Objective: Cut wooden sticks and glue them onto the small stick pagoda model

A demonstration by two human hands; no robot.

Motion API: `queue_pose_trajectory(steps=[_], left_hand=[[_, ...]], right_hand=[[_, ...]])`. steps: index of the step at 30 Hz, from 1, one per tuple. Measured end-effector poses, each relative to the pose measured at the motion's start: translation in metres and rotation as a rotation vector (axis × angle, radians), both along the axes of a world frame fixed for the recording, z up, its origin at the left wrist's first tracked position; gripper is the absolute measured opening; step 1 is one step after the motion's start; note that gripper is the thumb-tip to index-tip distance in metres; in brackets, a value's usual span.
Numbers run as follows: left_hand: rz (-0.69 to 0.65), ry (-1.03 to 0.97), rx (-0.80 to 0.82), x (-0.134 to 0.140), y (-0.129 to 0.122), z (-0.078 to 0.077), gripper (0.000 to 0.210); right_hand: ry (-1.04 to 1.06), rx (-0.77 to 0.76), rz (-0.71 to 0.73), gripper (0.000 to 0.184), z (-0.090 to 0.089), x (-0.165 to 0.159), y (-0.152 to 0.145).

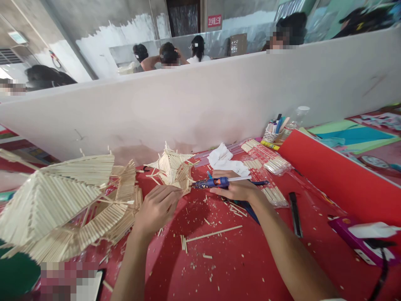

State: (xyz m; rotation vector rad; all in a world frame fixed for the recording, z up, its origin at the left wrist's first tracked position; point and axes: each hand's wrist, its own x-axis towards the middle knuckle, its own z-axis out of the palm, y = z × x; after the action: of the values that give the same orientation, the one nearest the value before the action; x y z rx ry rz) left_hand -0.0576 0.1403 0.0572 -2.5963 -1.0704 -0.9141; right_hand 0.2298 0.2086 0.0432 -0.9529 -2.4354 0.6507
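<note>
My right hand (233, 186) is wrapped round a blue hot glue gun (216, 182), with a white glue stick (239, 178) poking out of its back. The gun's nozzle points left and reaches the edge of a small pavilion model (171, 165) built from wooden sticks. At that model's near edge, my left hand (161, 205) has its fingers bent and pressed together; what they pinch is hidden. A larger stick-built pavilion (62, 188) with a wide roof stands on the left.
Packs of wooden sticks (266, 156) and white tissue (227, 159) lie behind my right hand. Loose sticks (214, 233) and chips are scattered over the red table (238, 271). At right are a black-handled tool (295, 215), a purple tissue box (351, 238) and a red board (338, 175). A white partition (188, 108) stands behind.
</note>
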Motion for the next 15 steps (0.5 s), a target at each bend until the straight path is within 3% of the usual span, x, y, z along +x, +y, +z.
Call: queue_pose_trajectory(steps=[15], left_hand=[[-0.01,-0.02,0.005,0.0012,0.0009,-0.0016,0.02]], right_hand=[[0.007,0.02,-0.032,0.028,-0.006,0.0,0.002]])
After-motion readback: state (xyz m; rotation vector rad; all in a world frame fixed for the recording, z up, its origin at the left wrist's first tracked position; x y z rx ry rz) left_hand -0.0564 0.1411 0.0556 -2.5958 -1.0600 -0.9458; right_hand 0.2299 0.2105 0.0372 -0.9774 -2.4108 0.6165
